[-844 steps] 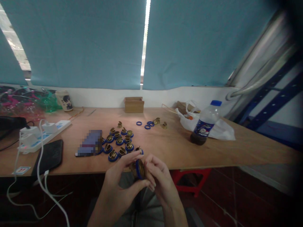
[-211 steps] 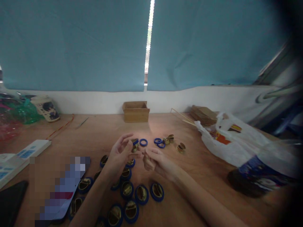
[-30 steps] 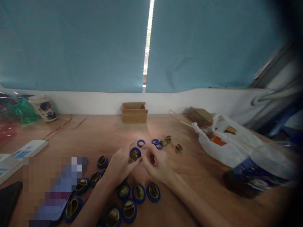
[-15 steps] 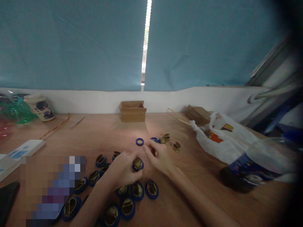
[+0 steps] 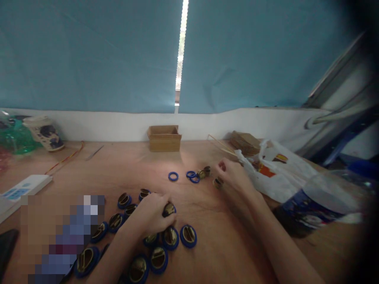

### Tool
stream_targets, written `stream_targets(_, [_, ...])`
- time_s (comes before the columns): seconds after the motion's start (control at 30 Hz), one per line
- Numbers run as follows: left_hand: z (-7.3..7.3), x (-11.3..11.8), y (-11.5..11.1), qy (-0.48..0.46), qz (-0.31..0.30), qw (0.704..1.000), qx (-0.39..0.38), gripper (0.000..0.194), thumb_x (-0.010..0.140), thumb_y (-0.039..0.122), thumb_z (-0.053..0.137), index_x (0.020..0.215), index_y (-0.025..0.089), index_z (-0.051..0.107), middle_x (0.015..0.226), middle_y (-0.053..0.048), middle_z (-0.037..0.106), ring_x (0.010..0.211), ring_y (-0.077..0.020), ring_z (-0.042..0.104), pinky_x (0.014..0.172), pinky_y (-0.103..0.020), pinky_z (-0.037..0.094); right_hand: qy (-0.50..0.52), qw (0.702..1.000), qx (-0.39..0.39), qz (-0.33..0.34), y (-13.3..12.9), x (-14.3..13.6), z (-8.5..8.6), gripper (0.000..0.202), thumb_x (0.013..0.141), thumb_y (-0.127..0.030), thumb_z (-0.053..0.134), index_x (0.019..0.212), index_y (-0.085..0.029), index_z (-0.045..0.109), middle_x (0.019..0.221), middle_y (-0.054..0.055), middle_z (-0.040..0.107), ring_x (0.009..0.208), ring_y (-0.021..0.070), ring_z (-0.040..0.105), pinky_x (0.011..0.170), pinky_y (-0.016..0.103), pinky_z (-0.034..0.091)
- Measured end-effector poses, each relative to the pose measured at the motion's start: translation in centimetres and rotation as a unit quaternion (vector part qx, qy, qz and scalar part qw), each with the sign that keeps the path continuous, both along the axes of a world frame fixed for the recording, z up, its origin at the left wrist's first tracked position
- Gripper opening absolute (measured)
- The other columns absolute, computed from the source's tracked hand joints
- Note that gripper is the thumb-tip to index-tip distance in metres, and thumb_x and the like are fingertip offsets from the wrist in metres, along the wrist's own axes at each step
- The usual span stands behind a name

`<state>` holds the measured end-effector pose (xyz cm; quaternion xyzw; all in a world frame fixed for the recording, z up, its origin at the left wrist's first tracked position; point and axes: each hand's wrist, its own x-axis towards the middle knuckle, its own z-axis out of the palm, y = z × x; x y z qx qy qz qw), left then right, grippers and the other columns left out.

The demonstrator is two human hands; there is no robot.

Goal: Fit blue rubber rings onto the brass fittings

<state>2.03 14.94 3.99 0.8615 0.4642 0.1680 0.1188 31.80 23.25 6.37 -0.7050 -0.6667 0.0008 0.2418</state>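
Note:
My left hand [image 5: 152, 213] has its thumb and fingers around a round gold piece with a blue rim [image 5: 169, 209], low over the wooden table. Beside and below it lie several similar blue-rimmed gold pieces [image 5: 188, 236], each with a bar across its face. My right hand [image 5: 235, 175] is over the table at the right, its bent fingers apart and seemingly holding nothing. A loose gold piece [image 5: 218, 182] lies just below its fingertips. More gold pieces [image 5: 204, 172] sit to its left, next to two overlapping blue rings [image 5: 192, 176]. A single blue ring [image 5: 173, 176] lies apart.
A small cardboard box [image 5: 164, 139] stands open against the wall. At the right are a white plastic bag [image 5: 284, 173], a large bottle [image 5: 304, 209] and a brown package [image 5: 244, 142]. A paper cup [image 5: 47, 134] and white power strip [image 5: 25, 193] are left.
My right hand has moved right, from beside the blue rings to the loose gold piece, uncovering the overlapping rings. My left hand keeps hold of its blue-rimmed piece, slightly lower. The view has shifted slightly.

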Motion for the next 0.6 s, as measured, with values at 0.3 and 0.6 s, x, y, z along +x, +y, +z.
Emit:
stream_targets(0.3, [0.4, 0.1, 0.5, -0.053, 0.017, 0.998, 0.016, 0.027, 0.096, 0.035, 0.045, 0.079, 0.021, 0.060, 0.074, -0.004, 0.071, 0.074, -0.0241, 0.066, 0.066, -0.032, 0.043, 0.104, 0.981, -0.137, 0.090, -0.3, 1.2, -0.2, 0.011, 0.062, -0.010, 0.059, 0.063, -0.020, 0.053, 0.052, -0.002, 0.056, 0.049, 0.0136, 0.050, 0.047, 0.024, 0.029])
stream_targets(0.6, [0.6, 0.6, 0.4, -0.160, -0.001, 0.987, 0.022, 0.024, 0.089, 0.031, 0.059, 0.110, 0.020, 0.059, 0.107, -0.008, 0.070, 0.098, -0.0253, 0.064, 0.086, -0.038, 0.049, 0.355, 0.867, -0.220, 0.271, -2.1, -5.8, -0.1, 0.013, 0.076, -0.032, 0.049, 0.085, -0.022, 0.050, 0.047, -0.011, 0.045, 0.031, 0.0071, 0.035, 0.034, 0.018, 0.028])
